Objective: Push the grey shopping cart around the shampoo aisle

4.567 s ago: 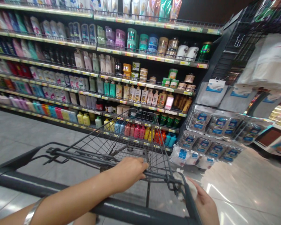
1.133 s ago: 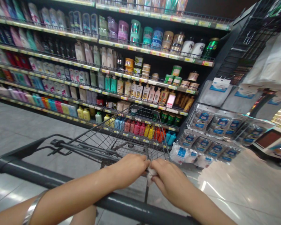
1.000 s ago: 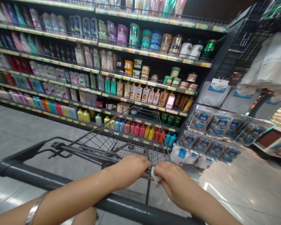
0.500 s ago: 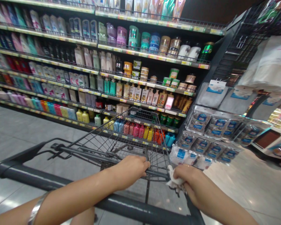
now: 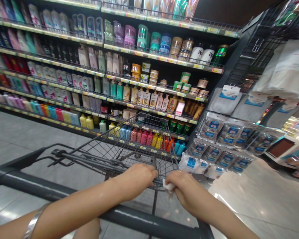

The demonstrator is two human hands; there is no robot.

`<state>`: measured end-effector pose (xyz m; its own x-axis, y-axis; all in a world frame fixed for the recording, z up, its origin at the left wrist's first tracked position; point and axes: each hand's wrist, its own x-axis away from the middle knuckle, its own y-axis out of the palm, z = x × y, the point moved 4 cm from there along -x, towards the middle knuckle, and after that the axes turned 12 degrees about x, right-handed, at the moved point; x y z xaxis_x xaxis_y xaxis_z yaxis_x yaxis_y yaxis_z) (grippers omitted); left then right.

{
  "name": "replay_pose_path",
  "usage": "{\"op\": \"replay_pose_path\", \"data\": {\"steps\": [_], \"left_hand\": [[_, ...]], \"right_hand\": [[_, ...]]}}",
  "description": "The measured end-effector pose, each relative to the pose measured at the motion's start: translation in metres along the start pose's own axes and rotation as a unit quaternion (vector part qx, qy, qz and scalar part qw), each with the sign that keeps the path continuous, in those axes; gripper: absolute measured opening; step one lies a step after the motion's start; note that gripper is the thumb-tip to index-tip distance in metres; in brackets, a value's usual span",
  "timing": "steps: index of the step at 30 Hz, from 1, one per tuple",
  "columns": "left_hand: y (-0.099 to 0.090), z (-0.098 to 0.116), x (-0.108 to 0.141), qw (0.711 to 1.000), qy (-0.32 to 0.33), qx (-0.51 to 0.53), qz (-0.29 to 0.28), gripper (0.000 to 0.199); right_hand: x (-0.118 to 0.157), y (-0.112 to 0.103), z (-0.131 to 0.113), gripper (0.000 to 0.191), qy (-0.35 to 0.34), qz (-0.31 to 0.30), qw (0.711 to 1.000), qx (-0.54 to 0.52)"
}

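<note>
A dark grey shopping cart (image 5: 149,217) stands before me, its wire basket pointing at the shelves. My left hand (image 5: 141,179) reaches over the push handle and is closed on the rear rail of the basket, its fingertips curled down out of sight. Close by on the right, my right hand (image 5: 183,186) pinches a crumpled white cloth (image 5: 168,186), which looks like a wipe. That cloth lies against the same rail (image 5: 153,186), a short gap from my left hand's fingers. A silver bangle (image 5: 35,220) circles my left wrist.
Ahead, shelves (image 5: 139,78) hold rows of bottles and jars. Packaged scrubbers (image 5: 214,129) hang on the right, near the basket's corner, with white bags (image 5: 289,71) above them. Grey tiled floor (image 5: 251,196) stretches to the right.
My right hand has moved left along the rail with the white cloth, closer to my left hand. My left hand keeps its place on the rail.
</note>
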<state>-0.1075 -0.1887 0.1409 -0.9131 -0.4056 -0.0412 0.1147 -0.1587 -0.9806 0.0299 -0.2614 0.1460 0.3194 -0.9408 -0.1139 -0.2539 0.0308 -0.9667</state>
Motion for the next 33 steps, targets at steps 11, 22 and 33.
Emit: {"op": "replay_pose_path", "data": {"steps": [11,22,33], "left_hand": [[-0.004,-0.007,0.007,0.999,-0.016,-0.015,0.036,0.014],[-0.011,-0.016,0.013,0.995,-0.091,-0.020,-0.031,0.023],[-0.013,-0.015,0.011,0.994,-0.099,-0.008,-0.046,0.021]], "right_hand": [[-0.020,0.014,-0.016,0.034,-0.038,0.010,0.999,-0.025],[0.006,-0.006,-0.008,0.032,-0.008,-0.020,1.000,0.008],[0.029,-0.009,0.017,0.032,0.018,0.016,1.000,-0.019]]}}
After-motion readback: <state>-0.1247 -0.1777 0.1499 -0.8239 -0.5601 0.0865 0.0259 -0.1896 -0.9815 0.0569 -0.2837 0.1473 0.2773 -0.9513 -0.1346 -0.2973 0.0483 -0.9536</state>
